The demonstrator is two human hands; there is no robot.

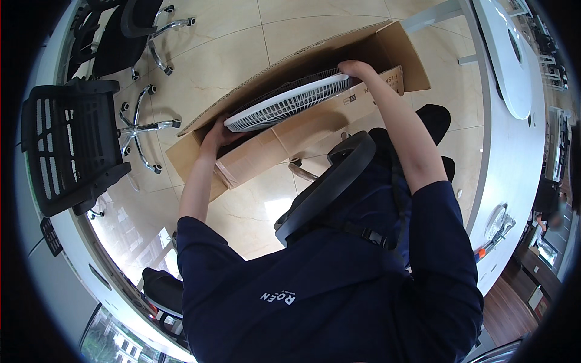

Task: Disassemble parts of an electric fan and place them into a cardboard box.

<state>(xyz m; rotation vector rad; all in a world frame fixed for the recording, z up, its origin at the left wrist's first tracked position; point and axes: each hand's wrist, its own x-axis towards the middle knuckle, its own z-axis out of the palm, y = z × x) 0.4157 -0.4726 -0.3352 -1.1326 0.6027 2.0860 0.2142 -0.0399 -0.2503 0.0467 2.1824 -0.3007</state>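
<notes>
An open cardboard box (315,130) stands in front of me with its flaps up. Inside it lies a white slatted grille, like a fan guard (284,107), seen nearly edge-on and slightly higher at its right end. My left hand (219,136) is closed around the grille's left end, its fingers partly hidden in the box. My right hand (357,70) grips the right end, with fingers bent over the rim and partly out of sight. Dark material shows along the far side of the grille, too shadowed to name.
Black mesh office chairs (72,142) on wheeled bases are at the left. A black chair armrest (330,187) rises between me and the box. Along the right runs a white desk (514,163) with a clear plastic item (497,222) on it. Tiled floor (242,218) surrounds the box.
</notes>
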